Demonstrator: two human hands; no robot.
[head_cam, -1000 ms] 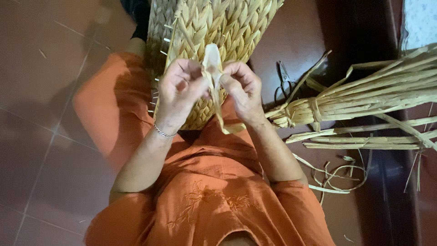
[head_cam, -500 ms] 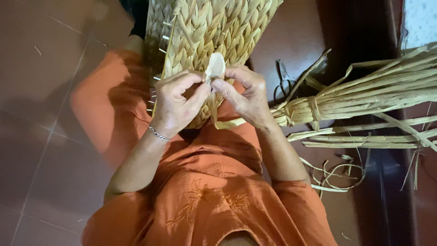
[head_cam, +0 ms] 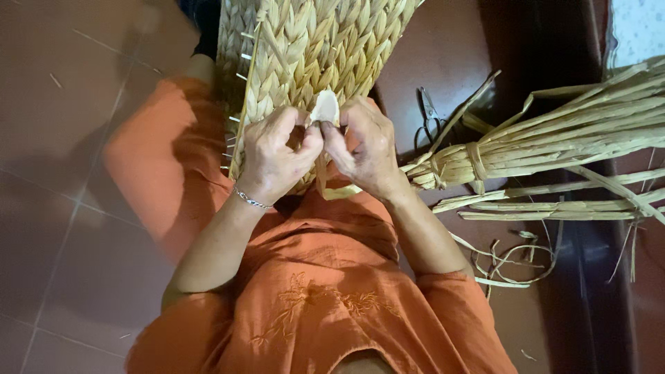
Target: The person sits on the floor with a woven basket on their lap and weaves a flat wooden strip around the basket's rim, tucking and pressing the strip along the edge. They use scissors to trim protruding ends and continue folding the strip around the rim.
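Observation:
A woven straw mat or basket panel (head_cam: pixel 318 41) of plaited pale fibre rests on my lap, over orange clothing. My left hand (head_cam: pixel 277 156) and my right hand (head_cam: pixel 367 149) meet at its near edge. Both pinch one flat pale fibre strip (head_cam: pixel 324 107) whose rounded end sticks up between my thumbs. The strip's lower part hangs down between my wrists. A thin silver bracelet (head_cam: pixel 251 201) circles my left wrist.
A tied bundle of long dried fibre stalks (head_cam: pixel 554 138) lies on the dark floor to the right, with loose strips (head_cam: pixel 547 208) and curled scraps (head_cam: pixel 512 260) below it. Scissors (head_cam: pixel 428 107) lie near the bundle's tied end. Brown floor tiles (head_cam: pixel 62 208) are on the left.
My hands have drawn closer together and the strip's tip now shows shorter between my thumbs, lower against the woven panel.

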